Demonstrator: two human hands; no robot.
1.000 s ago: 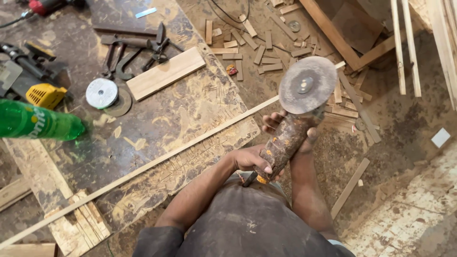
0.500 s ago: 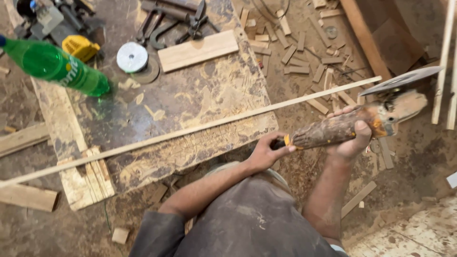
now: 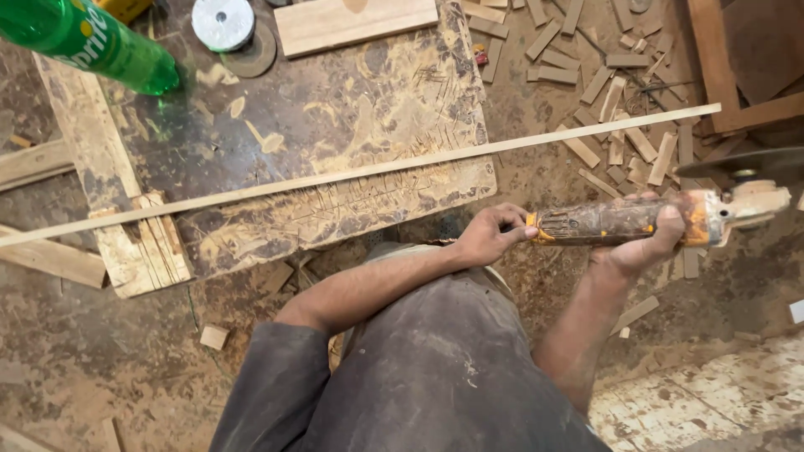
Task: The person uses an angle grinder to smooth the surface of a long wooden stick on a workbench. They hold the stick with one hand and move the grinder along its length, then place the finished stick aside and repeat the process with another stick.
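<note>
Both hands hold the angle grinder (image 3: 636, 219): the right hand (image 3: 645, 243) is wrapped around the middle of its dusty body, and the left hand (image 3: 490, 234) pinches its rear end with the fingertips. Its long axis lies almost level, with the disc (image 3: 745, 163) at the far right end, seen nearly edge-on. Just beyond the grinder, the long thin wooden strip (image 3: 360, 176) runs in nearly the same direction, across the worn board (image 3: 335, 109). From the grinder, the strip is up and to the left, apart from the disc, and the left hand is nearer to it.
</note>
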